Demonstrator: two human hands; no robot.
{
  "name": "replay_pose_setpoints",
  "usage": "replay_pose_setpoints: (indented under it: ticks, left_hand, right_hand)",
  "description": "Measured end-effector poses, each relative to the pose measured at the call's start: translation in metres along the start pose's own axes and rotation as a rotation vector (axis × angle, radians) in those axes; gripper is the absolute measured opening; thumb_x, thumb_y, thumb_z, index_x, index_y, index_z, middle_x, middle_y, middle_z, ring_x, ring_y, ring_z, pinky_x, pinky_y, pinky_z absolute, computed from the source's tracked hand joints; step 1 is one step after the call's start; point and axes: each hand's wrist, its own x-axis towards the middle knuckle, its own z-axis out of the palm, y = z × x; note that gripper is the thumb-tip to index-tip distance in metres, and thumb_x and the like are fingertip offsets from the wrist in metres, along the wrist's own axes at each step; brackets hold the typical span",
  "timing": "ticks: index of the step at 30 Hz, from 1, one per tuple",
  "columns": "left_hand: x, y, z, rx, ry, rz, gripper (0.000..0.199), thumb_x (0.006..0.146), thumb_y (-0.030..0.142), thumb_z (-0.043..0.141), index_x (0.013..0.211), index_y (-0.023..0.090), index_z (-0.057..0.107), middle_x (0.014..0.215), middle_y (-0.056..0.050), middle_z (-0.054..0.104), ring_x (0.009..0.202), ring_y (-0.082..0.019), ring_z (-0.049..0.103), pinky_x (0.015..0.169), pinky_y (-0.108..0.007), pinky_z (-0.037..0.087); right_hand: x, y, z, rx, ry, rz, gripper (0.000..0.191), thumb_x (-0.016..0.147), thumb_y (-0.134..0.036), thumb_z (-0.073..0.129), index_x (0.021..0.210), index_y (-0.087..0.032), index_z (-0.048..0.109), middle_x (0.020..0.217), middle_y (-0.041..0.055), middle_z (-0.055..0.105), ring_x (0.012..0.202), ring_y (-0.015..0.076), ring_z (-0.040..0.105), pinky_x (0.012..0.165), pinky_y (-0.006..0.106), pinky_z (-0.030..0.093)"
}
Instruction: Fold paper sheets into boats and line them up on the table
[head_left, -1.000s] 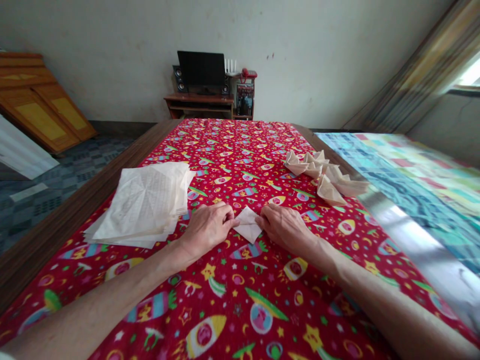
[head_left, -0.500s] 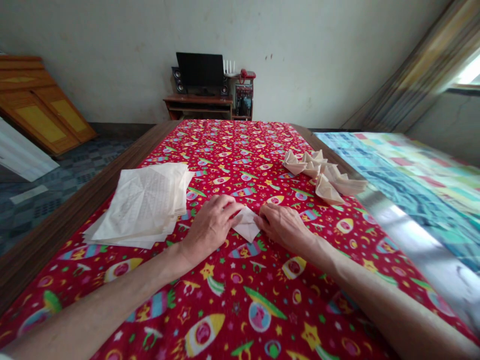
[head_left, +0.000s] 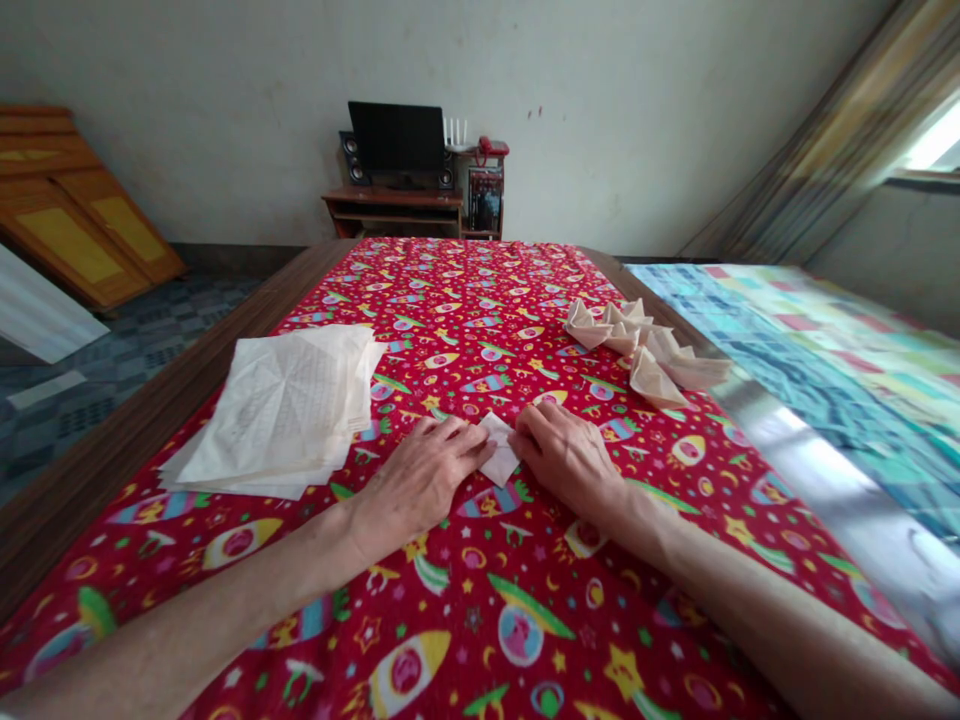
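A small folded white paper [head_left: 500, 452] lies on the red patterned cloth [head_left: 480, 610], between my two hands. My left hand [head_left: 431, 465] has its closed fingers on the paper's left edge. At the right edge, my right hand [head_left: 566, 452] grips the paper with curled fingers; its fingertips are partly hidden. To the left rests a stack of creased white paper sheets [head_left: 285, 405]. Several folded paper shapes with pointed tips [head_left: 652, 350] sit together at the right, beyond my right hand.
The cloth covers a brown wooden table [head_left: 255, 300]. Past its far end stands a desk [head_left: 397, 205] with a black monitor [head_left: 397, 138]. A wooden cabinet [head_left: 82, 210] is at the left. A bed with a checked cover [head_left: 787, 340] adjoins the right side.
My left hand has moved slightly down, and its fingers are lower and flatter at the paper's left edge. My right hand has shifted slightly. The paper looks narrower between them.
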Motion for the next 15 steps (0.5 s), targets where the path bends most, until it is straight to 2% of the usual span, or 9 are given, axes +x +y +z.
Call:
replay_pose_setpoints:
  ticks: [1, 4, 6, 11, 15]
  left_hand:
    - [0.0, 0.0, -0.002, -0.002, -0.009, 0.002, 0.035, 0.091, 0.014, 0.042, 0.124, 0.022, 0.05, 0.12, -0.004, 0.056, 0.103, -0.022, 0.048, 0.079, -0.037, 0.039]
    - [0.001, 0.002, -0.004, 0.005, -0.014, 0.008, 0.034, 0.091, 0.014, 0.043, 0.123, 0.022, 0.051, 0.115, -0.004, 0.057, 0.102, -0.022, 0.048, 0.079, -0.038, 0.038]
    - [0.0, 0.004, -0.005, 0.037, -0.016, 0.008, 0.032, 0.09, 0.011, 0.043, 0.12, 0.019, 0.053, 0.113, -0.005, 0.058, 0.102, -0.023, 0.048, 0.082, -0.039, 0.037]
    - [-0.005, 0.009, -0.008, 0.163, -0.047, 0.001, 0.026, 0.085, 0.007, 0.044, 0.103, 0.013, 0.061, 0.1, -0.008, 0.059, 0.095, -0.024, 0.049, 0.083, -0.04, 0.037]
    - [-0.007, 0.011, -0.011, 0.232, -0.072, -0.002, 0.022, 0.081, 0.005, 0.046, 0.092, 0.012, 0.064, 0.093, -0.007, 0.057, 0.091, -0.024, 0.049, 0.079, -0.039, 0.039]
  right_hand:
    - [-0.002, -0.003, -0.001, -0.012, 0.027, -0.048, 0.017, 0.093, -0.025, 0.045, 0.089, -0.018, 0.06, 0.09, 0.0071, 0.064, 0.08, 0.0183, 0.057, 0.061, 0.027, 0.038]
    - [-0.008, -0.009, -0.003, 0.048, 0.078, -0.338, 0.021, 0.093, -0.02, 0.044, 0.107, -0.016, 0.059, 0.111, 0.0104, 0.064, 0.104, 0.0224, 0.055, 0.081, 0.033, 0.043]
    - [-0.012, -0.008, -0.003, 0.115, 0.075, -0.432, 0.025, 0.093, -0.017, 0.043, 0.113, -0.015, 0.058, 0.116, 0.0105, 0.064, 0.11, 0.0215, 0.055, 0.09, 0.036, 0.043]
    - [-0.019, 0.006, -0.002, 0.129, 0.045, -0.473, 0.031, 0.09, -0.01, 0.043, 0.116, -0.012, 0.058, 0.119, 0.0125, 0.063, 0.113, 0.0227, 0.057, 0.095, 0.043, 0.044]
    - [-0.02, 0.013, -0.003, 0.127, 0.05, -0.469, 0.029, 0.087, -0.008, 0.044, 0.109, -0.013, 0.06, 0.116, 0.0123, 0.065, 0.109, 0.0208, 0.06, 0.095, 0.039, 0.046]
